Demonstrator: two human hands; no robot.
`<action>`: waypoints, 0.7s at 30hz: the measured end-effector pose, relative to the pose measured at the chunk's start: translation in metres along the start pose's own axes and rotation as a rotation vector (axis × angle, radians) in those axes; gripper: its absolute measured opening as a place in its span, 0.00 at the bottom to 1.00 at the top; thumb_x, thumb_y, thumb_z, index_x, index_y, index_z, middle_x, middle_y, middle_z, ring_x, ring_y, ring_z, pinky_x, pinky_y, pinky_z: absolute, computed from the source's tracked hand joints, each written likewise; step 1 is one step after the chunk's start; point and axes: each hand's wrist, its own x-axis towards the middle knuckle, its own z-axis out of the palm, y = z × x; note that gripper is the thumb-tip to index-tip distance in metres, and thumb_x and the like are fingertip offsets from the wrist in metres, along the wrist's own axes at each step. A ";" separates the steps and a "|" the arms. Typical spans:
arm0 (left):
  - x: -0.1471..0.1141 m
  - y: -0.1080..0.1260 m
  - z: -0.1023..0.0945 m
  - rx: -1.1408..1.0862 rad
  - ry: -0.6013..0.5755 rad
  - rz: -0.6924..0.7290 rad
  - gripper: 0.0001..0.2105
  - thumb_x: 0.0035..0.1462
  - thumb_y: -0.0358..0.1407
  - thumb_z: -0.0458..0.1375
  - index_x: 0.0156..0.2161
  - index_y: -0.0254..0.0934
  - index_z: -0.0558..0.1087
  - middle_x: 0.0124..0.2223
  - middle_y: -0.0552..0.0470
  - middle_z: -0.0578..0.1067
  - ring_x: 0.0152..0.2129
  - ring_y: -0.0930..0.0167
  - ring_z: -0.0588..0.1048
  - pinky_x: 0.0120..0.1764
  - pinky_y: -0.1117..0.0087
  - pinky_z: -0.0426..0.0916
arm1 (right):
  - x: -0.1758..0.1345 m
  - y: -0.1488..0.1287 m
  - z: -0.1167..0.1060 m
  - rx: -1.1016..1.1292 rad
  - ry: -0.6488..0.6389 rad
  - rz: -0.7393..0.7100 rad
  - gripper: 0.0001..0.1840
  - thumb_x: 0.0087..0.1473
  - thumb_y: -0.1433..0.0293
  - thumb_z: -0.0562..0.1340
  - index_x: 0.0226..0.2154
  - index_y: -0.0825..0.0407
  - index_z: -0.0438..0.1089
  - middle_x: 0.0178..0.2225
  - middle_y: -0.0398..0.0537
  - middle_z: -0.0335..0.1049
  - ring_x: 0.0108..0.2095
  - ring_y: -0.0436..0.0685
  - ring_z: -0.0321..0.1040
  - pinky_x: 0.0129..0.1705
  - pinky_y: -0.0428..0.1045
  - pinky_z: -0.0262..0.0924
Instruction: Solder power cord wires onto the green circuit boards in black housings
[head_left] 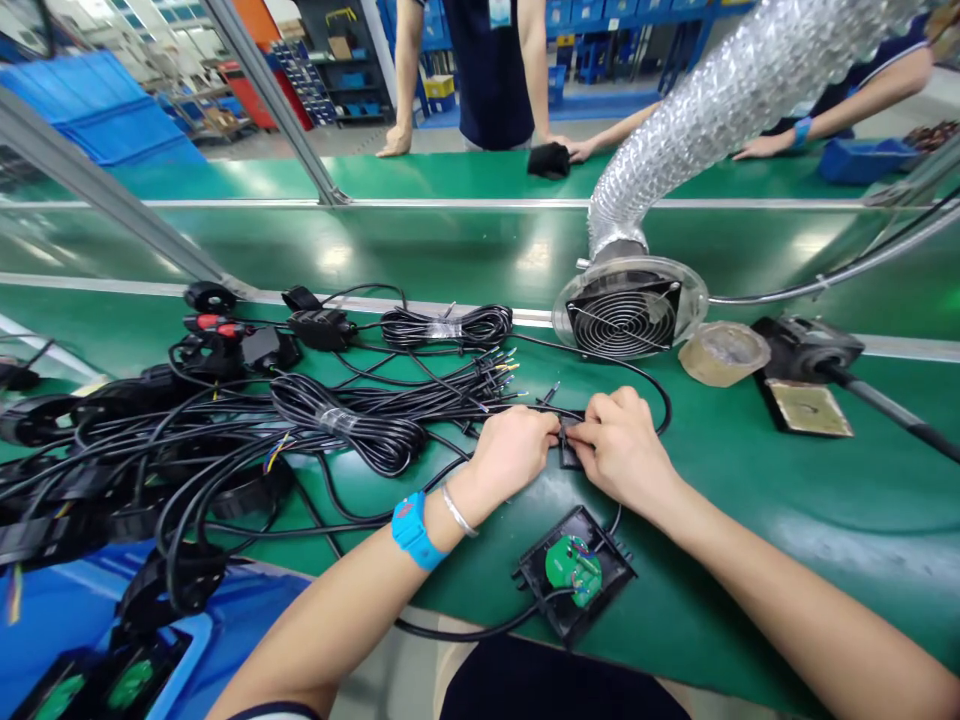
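Note:
My left hand [520,445] and my right hand [624,447] meet over the green bench, fingers pinched on a small black plastic part [570,455]. Its shape is mostly covered by my fingertips. Nearer to me lies an open black plastic housing [536,560] holding a round green circuit board [574,568] with thin wires. A black cable [480,634] runs from that housing to the left. Close to my left hand, stripped coloured wire ends [504,372] stick out from a bunch of black cables.
Coiled black cables [349,420] and black housings fill the left side. A fume extractor fan [622,318] with a silver duct [690,130] stands ahead. Right of it are a tape roll [724,353] and a soldering iron stand [806,350]. A blue bin [199,650] sits lower left. Co-workers stand across the bench.

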 end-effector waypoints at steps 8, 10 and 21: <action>-0.009 0.001 0.022 0.118 0.065 0.107 0.14 0.63 0.29 0.46 0.31 0.34 0.73 0.28 0.46 0.73 0.32 0.65 0.68 0.37 0.65 0.63 | 0.013 -0.007 -0.001 0.085 -0.166 -0.165 0.14 0.52 0.79 0.57 0.18 0.54 0.67 0.23 0.48 0.60 0.32 0.55 0.50 0.32 0.52 0.40; -0.010 -0.004 0.023 0.113 0.092 0.131 0.13 0.64 0.31 0.47 0.36 0.34 0.74 0.29 0.47 0.75 0.31 0.67 0.69 0.37 0.65 0.64 | 0.008 0.008 -0.010 0.096 -0.156 -0.168 0.11 0.52 0.78 0.59 0.22 0.53 0.72 0.25 0.48 0.62 0.34 0.55 0.51 0.33 0.52 0.43; -0.007 -0.009 0.004 0.022 0.114 0.117 0.06 0.59 0.34 0.57 0.39 0.38 0.76 0.35 0.52 0.76 0.35 0.69 0.73 0.42 0.68 0.68 | -0.029 0.002 -0.026 0.077 -0.055 -0.027 0.13 0.58 0.74 0.55 0.40 0.55 0.75 0.30 0.51 0.64 0.35 0.56 0.54 0.36 0.51 0.54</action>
